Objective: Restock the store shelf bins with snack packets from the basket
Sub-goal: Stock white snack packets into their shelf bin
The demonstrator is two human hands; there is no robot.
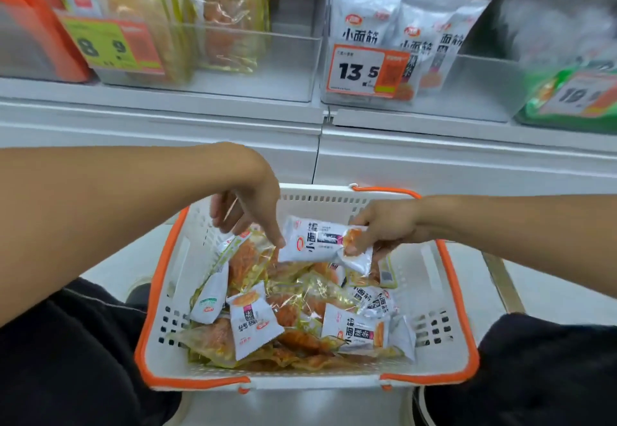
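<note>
A white basket [440, 352] with an orange rim sits between my knees, filled with several white and clear yellow snack packets [253, 322]. My right hand [387, 225] holds one white packet [320, 242] by its right end, lifted just above the pile. My left hand [247, 208] hovers over the basket's far left with fingers spread; its index fingertip touches the left edge of that white packet. Above, a clear shelf bin [467, 91] holds matching white packets, and the bin to its left [267, 68] holds yellow packets.
Price tags hang on the bin fronts: 13.5 [364, 71] on the white-packet bin, another [107, 44] on the yellow-packet bin. A green pack [567, 101] sits at far right. The white shelf front [434, 158] runs behind the basket. My dark-trousered knees flank the basket.
</note>
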